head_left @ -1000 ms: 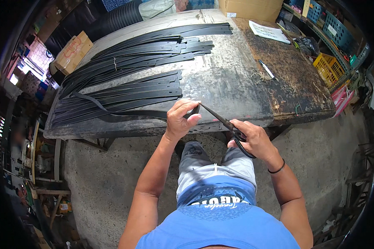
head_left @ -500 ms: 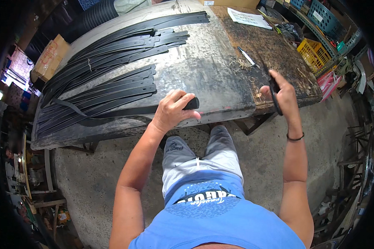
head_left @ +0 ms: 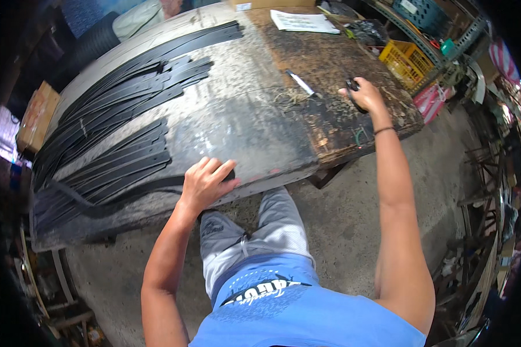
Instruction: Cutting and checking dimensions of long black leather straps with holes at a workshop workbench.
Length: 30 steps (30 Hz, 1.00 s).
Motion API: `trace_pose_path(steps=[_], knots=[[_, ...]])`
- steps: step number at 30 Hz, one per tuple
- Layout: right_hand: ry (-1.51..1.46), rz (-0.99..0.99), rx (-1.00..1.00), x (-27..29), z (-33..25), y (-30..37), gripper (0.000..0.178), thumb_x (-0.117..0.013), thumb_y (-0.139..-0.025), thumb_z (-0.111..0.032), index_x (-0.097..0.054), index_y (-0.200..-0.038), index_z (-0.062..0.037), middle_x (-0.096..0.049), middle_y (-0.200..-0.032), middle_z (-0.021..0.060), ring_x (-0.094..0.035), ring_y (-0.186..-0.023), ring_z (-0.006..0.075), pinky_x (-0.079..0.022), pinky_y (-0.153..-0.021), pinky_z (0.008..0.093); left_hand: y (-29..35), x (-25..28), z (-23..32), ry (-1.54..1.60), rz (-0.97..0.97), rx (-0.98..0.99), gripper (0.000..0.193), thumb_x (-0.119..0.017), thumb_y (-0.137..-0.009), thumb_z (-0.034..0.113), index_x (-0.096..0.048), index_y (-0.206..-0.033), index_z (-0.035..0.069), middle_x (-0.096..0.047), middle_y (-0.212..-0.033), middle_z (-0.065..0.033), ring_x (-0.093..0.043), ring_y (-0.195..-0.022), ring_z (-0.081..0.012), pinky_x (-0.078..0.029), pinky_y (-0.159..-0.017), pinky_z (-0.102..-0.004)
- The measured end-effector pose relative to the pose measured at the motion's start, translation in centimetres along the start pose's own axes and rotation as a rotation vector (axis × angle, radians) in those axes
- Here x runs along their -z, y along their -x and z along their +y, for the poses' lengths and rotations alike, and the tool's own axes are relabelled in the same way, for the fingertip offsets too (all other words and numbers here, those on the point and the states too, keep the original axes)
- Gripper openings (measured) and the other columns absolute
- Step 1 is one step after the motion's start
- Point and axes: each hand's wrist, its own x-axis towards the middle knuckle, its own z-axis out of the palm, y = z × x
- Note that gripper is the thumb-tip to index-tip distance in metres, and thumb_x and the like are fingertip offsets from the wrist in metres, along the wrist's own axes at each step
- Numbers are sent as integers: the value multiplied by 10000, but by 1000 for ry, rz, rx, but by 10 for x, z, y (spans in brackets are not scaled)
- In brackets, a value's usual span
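Note:
My left hand (head_left: 205,184) is closed around the end of a black strap (head_left: 150,185) at the table's front edge. Most of that end is hidden by my fingers, and the strap trails left in a curve across other straps. My right hand (head_left: 369,97) reaches over the brown wooden part of the table, wrapped round a black hand tool (head_left: 353,87). The grip covers much of the tool, so its exact kind is unclear. Several more black straps (head_left: 127,153) lie fanned out on the left, with a larger bundle (head_left: 156,78) behind them.
A white marker-like pen (head_left: 301,83) lies beside dry fibre scraps (head_left: 292,99). Farther back are a paper sheet (head_left: 304,22) and a yellow crate (head_left: 408,62). A cardboard box (head_left: 38,115) stands at the left, and concrete floor (head_left: 347,214) surrounds the table.
My right hand has moved away from me with the black tool, over the wooden part. My left hand keeps hold of the strap, and the whole view has shifted.

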Motion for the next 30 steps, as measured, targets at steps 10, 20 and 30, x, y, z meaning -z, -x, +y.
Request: trace_pose_path(steps=[10, 20, 30], knots=[[207, 64, 101, -45, 63, -64, 453, -642, -822, -332, -591, -1145, -19, -601, -1146, 271, -558, -1106, 434, -463, -922, 478, 30, -22, -10, 18, -113, 31, 761, -743, -643, 586, -568, -1231, 135, -506, -818, -33, -534, -751, -203, -398, -657, -342], [253, 185, 67, -50, -18, -40, 476, -641, -871, -231, -542, -1276, 0, -565, -1254, 226, -553, -1149, 391, -448, -970, 447, 121, 58, -62, -160, -348, 169, 614, -676, -676, 666, -557, -893, 104, -535, -793, -70, -606, -718, -270, -462, -609, -396], [157, -107, 1358, 7, -207, 254, 987, -826, -627, -251, -318, -1426, 26, -589, -1104, 192, -581, -1013, 364, -478, -854, 436, 1, 62, -5, 307, -412, 216, 587, -604, -789, 641, -690, -824, 62, -651, -872, -113, -654, -838, -320, -510, -677, -442]])
